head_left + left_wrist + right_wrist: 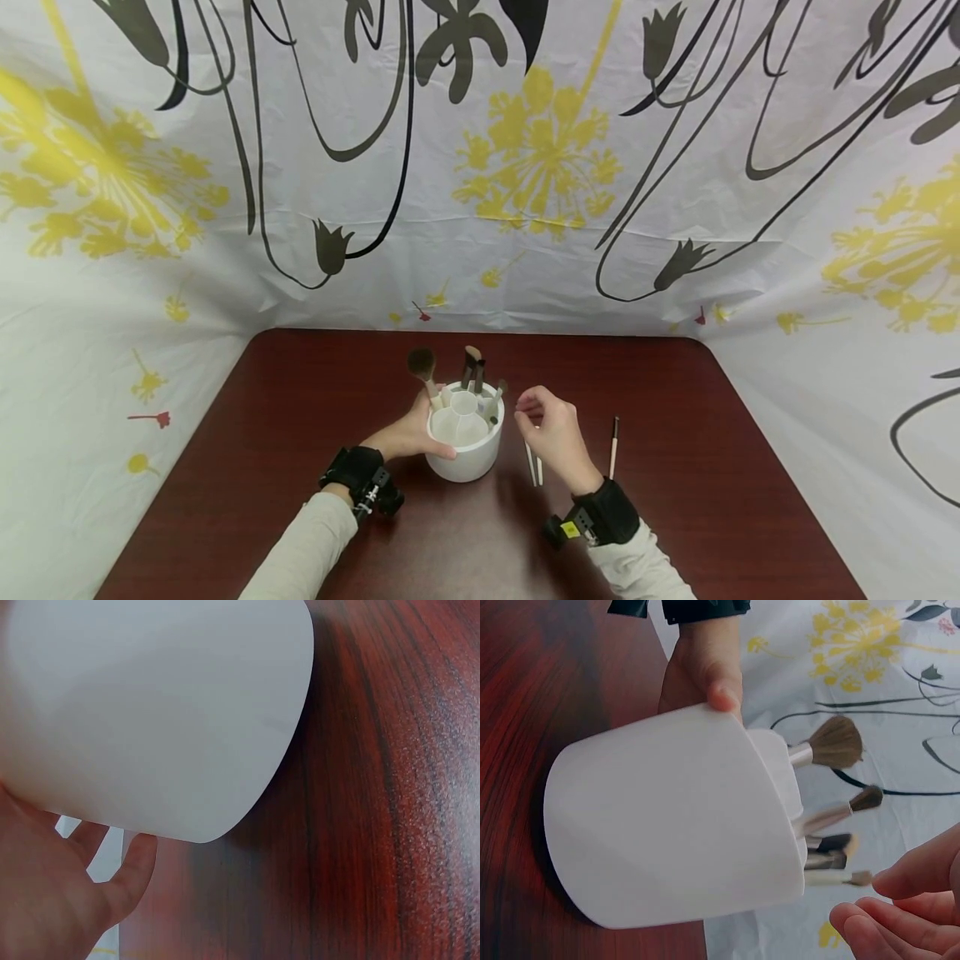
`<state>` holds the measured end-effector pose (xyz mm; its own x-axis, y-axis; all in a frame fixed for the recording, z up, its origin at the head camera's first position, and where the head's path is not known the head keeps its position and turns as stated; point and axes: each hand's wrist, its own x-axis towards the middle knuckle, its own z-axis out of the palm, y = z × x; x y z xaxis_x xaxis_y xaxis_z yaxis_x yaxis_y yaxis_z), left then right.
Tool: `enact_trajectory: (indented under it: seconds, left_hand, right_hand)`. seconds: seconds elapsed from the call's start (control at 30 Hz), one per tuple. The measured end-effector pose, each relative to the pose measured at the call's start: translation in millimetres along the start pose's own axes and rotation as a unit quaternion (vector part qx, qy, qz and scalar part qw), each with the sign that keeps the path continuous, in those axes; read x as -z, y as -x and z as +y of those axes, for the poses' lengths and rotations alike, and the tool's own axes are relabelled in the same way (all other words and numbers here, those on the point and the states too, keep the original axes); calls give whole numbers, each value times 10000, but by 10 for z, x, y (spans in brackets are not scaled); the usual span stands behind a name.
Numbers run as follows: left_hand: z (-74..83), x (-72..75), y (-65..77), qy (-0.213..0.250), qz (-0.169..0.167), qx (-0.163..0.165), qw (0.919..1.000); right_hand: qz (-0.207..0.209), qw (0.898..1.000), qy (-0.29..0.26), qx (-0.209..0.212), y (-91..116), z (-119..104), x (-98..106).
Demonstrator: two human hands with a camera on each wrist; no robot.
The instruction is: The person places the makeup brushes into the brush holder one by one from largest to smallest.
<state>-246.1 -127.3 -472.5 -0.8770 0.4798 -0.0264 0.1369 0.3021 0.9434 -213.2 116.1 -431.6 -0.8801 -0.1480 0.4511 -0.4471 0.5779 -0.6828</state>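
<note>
You seem to be filling the white cup [467,463], lower centre, with makeup brushes [422,364], left hand [408,431] gripping its side, right hand [553,427] empty and loosely curled beside it, so the next move likely calls for pinching the loose brush [614,447] lying right of centre.

No legible text or numbers.

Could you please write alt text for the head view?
A person's left-hand grip holds a white divided cup of brushes on a dark table. The right-hand grip, apparently empty, hovers beside it, near slender items on the table. Patterned cloth hangs behind.
</note>
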Motion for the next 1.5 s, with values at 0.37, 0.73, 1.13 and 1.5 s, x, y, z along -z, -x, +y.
enact_trajectory:
  seconds: [0.37,0.73,1.13,1.5]
  left_hand:
    - [-343,8,-90,-379,-19,-50,9993]
    - [-329,91,-28,-672,-163,-450,9966]
    - [-375,67,-27,-1128,75,-323,9931]
    - [-336,41,-21,-943,-23,-47,9955]
  right_hand:
    - [-90,9989,287,-358,49,259,19]
    - [-51,9985,420,-361,87,439,34]
    - [-445,9875,880,-1226,106,586,-22]
    - [-665,9803,1183,-1438,188,833,-115]
